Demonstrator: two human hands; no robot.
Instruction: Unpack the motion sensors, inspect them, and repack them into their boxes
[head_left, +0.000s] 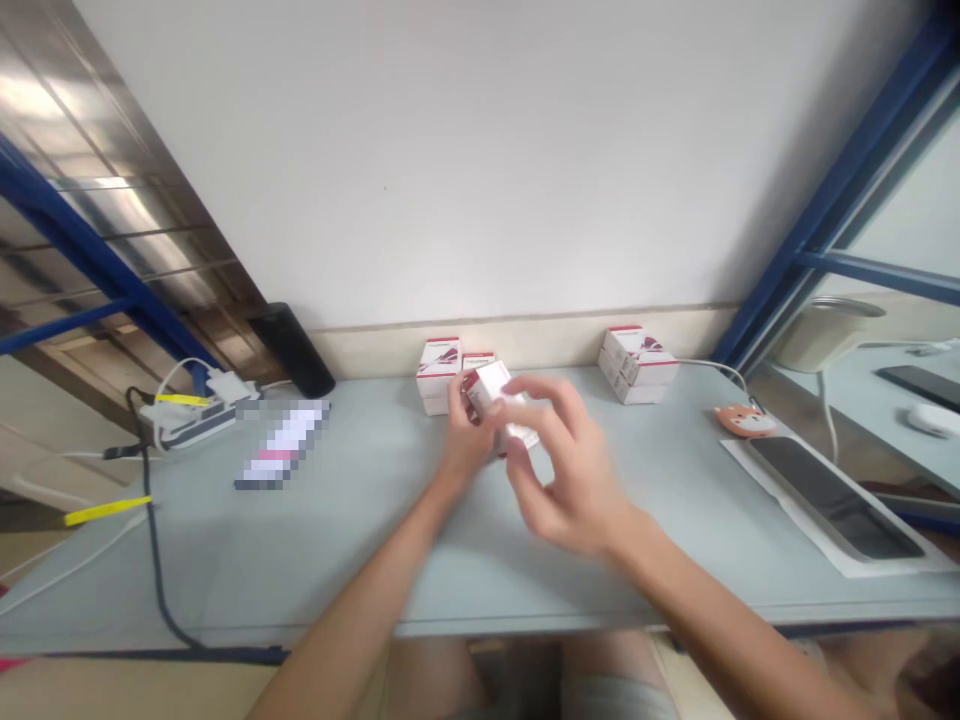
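A small white box (491,380) with red edging is held up over the desk by my left hand (466,437), whose fingers wrap its left side. Close against the box on the right, my right hand (574,470) has its thumb and fingers curved and apart. Its fingertips overlap the box in view; whether they touch it I cannot tell. Behind my left hand is a stack of similar white and red boxes (439,376), with another box top (478,358) partly hidden beside it.
More such boxes (637,366) stand back right by the wall. A black cylinder (292,350), a power strip (199,422) with cables, and a pixelated phone-like object (285,445) lie left. At right are an orange and white animal-shaped item (745,421) and a dark-screened device (836,497) on paper.
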